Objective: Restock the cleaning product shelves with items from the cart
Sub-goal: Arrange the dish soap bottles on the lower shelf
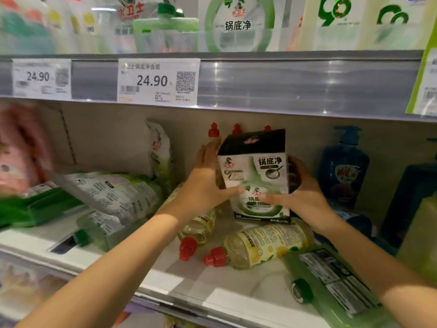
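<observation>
Both hands clasp one box [256,171] between them inside the lower shelf [236,278] bay. The left hand [208,183] wraps the box's left edge, fingers curled round the side and thumb pressed on the printed front. The right hand [301,197] takes the right edge, fingers round the side and thumb lying across the lower front. The box has a black top and a white and green face, and it stands nearly upright, leaning a little to the left. Whether its base touches the shelf cannot be told. Directly below the grip lie two yellow bottles [264,245] on their sides, red caps pointing toward the shelf's front edge. Behind the grip, three red caps [214,130] of upright bottles show above the box's top. To the right of the right hand stands a blue pump bottle [343,169], and below that wrist a green bottle [331,282] lies on its side near the shelf edge. Left of the left hand, white and green pouches [113,192] lie in a heap, with one pouch [159,152] propped upright behind them. Above the grip, a price tag [157,81] reading 24.90 is fixed to the rail of the upper shelf. A matching carton [238,24] stands on that upper shelf.
</observation>
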Demonstrator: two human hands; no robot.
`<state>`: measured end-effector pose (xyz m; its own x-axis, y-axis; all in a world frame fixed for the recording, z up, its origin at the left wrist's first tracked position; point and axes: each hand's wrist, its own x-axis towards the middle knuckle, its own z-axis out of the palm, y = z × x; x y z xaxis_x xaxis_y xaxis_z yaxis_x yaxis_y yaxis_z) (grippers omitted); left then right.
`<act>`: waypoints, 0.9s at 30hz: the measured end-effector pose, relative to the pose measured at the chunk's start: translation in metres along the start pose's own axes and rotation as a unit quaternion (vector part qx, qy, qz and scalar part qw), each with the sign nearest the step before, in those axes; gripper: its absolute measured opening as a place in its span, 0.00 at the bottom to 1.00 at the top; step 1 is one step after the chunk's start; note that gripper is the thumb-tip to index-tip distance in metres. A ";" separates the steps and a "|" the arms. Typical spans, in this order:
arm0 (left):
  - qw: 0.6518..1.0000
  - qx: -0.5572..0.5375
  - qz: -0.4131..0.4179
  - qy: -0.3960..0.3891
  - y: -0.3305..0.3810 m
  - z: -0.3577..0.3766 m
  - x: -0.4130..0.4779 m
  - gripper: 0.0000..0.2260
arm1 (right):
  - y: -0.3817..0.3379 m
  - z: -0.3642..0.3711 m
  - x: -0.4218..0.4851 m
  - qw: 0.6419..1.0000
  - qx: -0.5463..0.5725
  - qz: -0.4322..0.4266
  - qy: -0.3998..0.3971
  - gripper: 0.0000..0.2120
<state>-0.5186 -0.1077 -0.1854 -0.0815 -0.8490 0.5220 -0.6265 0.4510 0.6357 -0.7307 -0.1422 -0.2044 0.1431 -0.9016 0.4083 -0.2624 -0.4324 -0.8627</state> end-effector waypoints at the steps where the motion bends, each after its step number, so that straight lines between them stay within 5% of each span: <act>1: 0.997 -0.059 -0.039 -0.016 -0.002 0.002 -0.002 0.31 | -0.005 0.001 -0.001 0.999 0.033 0.019 -0.010 0.45; 5: 0.960 -0.230 -0.144 -0.070 -0.002 0.005 -0.011 0.21 | -0.021 0.004 -0.010 0.984 0.155 0.064 -0.064 0.34; 12: 0.901 -0.377 -0.215 -0.019 0.001 0.010 -0.033 0.38 | -0.029 0.010 -0.029 0.950 0.256 0.123 -0.129 0.22; 18: 0.882 -0.399 -0.249 0.031 -0.003 0.002 -0.058 0.40 | -0.038 0.031 -0.047 0.944 0.268 0.135 -0.139 0.24; 27: 0.862 -0.461 -0.205 -0.046 -0.055 -0.067 -0.097 0.36 | -0.086 0.113 -0.086 0.964 0.220 0.121 -0.084 0.34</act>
<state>-0.4245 -0.0313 -0.2329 -0.0867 -0.9882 0.1260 0.2617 0.0994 0.9600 -0.6122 -0.0262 -0.1993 0.2902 -0.9439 0.1579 0.1180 -0.1284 -0.9847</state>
